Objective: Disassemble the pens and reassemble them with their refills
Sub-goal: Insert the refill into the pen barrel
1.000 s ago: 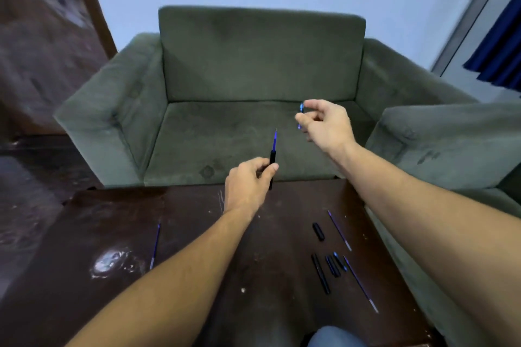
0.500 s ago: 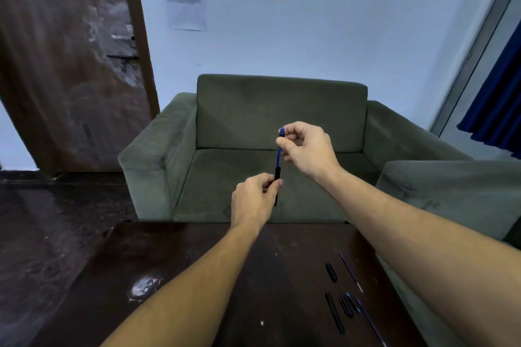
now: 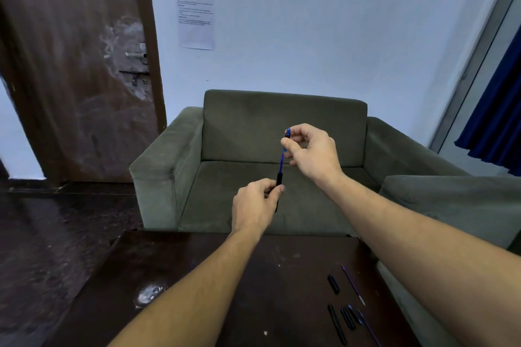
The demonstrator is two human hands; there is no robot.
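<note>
Right hand (image 3: 313, 153): fingers pinched on the blue tip piece (image 3: 287, 133) at the upper end of the blue refill (image 3: 281, 162). Left hand (image 3: 255, 205): fingers closed around the black pen barrel (image 3: 278, 182), held near upright, the refill rising out of its top. Both are raised in front of the green sofa (image 3: 282, 127). On the dark table (image 3: 174, 262), lower right, lie separate black pen parts (image 3: 333, 284) and a loose refill (image 3: 353, 284).

Left hand (image 3: 255, 205) grips black pen barrel (image 3: 278, 186) upright. Right hand (image 3: 313, 152) pinches blue refill (image 3: 282, 162) top. Loose pen parts (image 3: 345, 315) on dark table (image 3: 174, 262).
</note>
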